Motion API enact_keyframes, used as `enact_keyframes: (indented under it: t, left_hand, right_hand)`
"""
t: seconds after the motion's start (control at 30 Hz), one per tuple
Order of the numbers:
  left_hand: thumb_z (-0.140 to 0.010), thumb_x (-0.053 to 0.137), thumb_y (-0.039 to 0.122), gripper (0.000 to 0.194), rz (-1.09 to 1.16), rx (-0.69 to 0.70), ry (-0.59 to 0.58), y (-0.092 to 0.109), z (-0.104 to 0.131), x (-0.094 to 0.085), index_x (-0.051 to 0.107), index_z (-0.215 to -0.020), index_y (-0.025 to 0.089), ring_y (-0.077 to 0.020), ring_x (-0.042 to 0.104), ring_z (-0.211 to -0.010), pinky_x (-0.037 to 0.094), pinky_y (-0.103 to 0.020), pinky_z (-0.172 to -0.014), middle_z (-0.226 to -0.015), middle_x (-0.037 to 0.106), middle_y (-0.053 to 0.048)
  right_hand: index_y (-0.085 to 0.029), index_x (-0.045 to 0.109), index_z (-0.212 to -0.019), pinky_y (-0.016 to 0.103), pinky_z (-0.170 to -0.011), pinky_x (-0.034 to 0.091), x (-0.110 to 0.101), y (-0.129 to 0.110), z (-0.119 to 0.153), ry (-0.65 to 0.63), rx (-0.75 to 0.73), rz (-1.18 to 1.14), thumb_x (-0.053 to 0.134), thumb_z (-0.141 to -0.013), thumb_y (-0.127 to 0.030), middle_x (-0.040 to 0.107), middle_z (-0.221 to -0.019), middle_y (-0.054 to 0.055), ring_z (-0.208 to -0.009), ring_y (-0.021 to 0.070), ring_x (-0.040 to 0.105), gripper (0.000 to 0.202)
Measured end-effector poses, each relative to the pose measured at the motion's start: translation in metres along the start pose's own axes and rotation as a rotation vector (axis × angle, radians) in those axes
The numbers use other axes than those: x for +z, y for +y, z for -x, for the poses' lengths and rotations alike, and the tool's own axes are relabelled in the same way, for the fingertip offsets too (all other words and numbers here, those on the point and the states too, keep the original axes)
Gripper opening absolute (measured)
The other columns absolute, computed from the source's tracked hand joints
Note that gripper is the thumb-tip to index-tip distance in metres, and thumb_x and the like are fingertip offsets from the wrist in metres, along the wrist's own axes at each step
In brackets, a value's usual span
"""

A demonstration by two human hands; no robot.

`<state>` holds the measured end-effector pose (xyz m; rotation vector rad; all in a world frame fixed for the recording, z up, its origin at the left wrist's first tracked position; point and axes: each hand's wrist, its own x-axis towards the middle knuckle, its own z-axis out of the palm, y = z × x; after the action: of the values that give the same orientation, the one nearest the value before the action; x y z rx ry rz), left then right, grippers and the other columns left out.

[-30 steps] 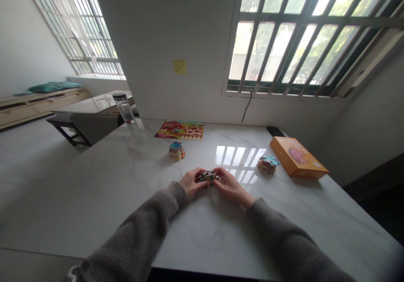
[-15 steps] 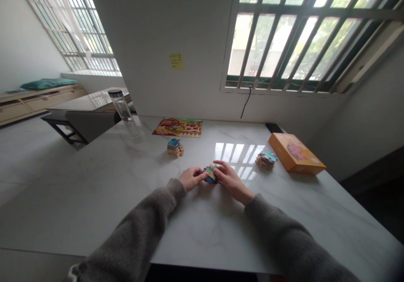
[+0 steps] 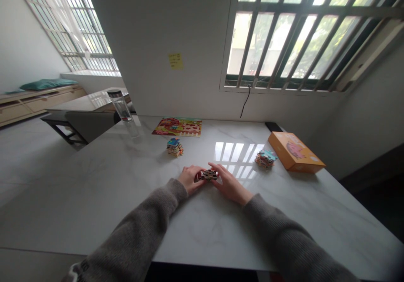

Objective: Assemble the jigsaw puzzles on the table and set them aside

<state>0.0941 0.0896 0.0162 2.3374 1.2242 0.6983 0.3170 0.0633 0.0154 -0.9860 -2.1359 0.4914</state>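
Observation:
Between my hands is a small stack of puzzle pieces (image 3: 208, 174), its layered edges turned toward me. My left hand (image 3: 191, 179) grips the stack's left end, thumb in front and fingers curled behind. On the other end, my right hand (image 3: 229, 182) closes with thumb and fingers. Both hands are low over the table near its middle. A taller stack of puzzle pieces (image 3: 174, 147) with a blue piece on top stands beyond my left hand. Another stack (image 3: 265, 158), topped by a light blue piece, is to the right of my right hand.
A colourful farm picture sheet (image 3: 177, 127) lies at the back of the white marbled table (image 3: 139, 214). A clear bottle (image 3: 120, 106) stands at the back left. On the right is an orange box (image 3: 296, 152), with a dark flat object (image 3: 273, 127) behind it.
The stack in my hands has been tipped: its colourful top face showed before, and now its layered edges face me. Both hands still hold it in nearly the same spot.

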Motion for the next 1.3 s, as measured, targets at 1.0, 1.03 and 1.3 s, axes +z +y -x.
enact_keyframes:
  t: [1.0, 1.03, 1.3]
  left_hand:
    - [-0.093, 0.054, 0.038, 0.059, -0.309, -0.053, -0.028, 0.020, -0.002, 0.009, 0.037, -0.145, 0.016, -0.0340, 0.048, -0.119, 0.036, -0.048, -0.098, -0.131, 0.056, -0.015]
    - [-0.093, 0.054, 0.038, 0.058, -0.304, -0.048, -0.025, 0.021, -0.002, 0.010, 0.038, -0.145, 0.016, -0.0339, 0.048, -0.118, 0.036, -0.048, -0.098, -0.130, 0.056, -0.015]
    - [-0.087, 0.066, 0.036, 0.030, -0.048, -0.061, 0.020, 0.017, -0.005, 0.003, 0.063, -0.112, 0.021, -0.0267, 0.060, -0.105, 0.042, -0.040, -0.093, -0.103, 0.068, -0.006]
  right_hand:
    - [-0.026, 0.032, -0.153, 0.047, -0.104, 0.048, 0.001, -0.013, -0.007, -0.043, 0.054, 0.018, 0.046, -0.094, -0.012, 0.058, -0.125, 0.012, -0.117, 0.0247, 0.057, 0.062]
    - [-0.026, 0.035, -0.151, 0.047, -0.104, 0.048, 0.001, -0.013, -0.007, -0.040, 0.051, 0.014, 0.047, -0.094, -0.012, 0.059, -0.124, 0.012, -0.117, 0.0245, 0.057, 0.060]
    - [-0.023, 0.049, -0.137, 0.042, -0.101, 0.049, -0.003, -0.008, -0.004, 0.027, 0.102, -0.111, 0.053, -0.094, -0.020, 0.064, -0.125, 0.010, -0.114, 0.0222, 0.061, 0.044]
